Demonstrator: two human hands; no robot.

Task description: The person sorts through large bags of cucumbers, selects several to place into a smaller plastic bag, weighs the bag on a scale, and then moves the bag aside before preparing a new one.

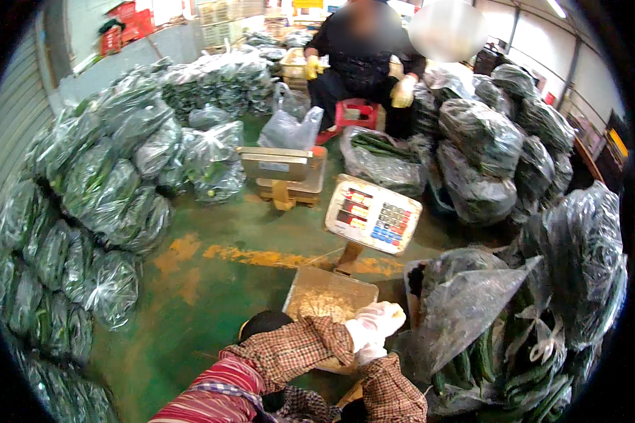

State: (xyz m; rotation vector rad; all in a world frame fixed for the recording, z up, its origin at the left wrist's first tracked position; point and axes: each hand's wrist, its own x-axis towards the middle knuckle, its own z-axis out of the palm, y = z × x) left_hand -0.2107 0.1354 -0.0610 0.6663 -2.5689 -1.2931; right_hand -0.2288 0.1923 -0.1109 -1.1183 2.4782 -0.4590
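My left hand [377, 323], in a white glove, is over the right side of the platform scale's metal pan [317, 296]. Just below it, partly covered by it, is my right hand [371, 353], also gloved in white. The two touch or overlap, and whether anything is between the fingers is hidden. The scale's keypad and display panel [373, 214] stands tilted on a post behind the pan. Right of my hands, an opened clear plastic bag [465, 306] holds long green cucumbers [484, 354]. Checked sleeve covers [301, 343] reach to my wrists.
Bagged cucumbers [95, 185] are piled along the left. More full bags [479, 137] are stacked at right. Across the green floor [190, 328], a person [360, 69] in yellow gloves sits on a red stool [357, 112] behind a second scale [275, 165] and an open cucumber bag [383, 164].
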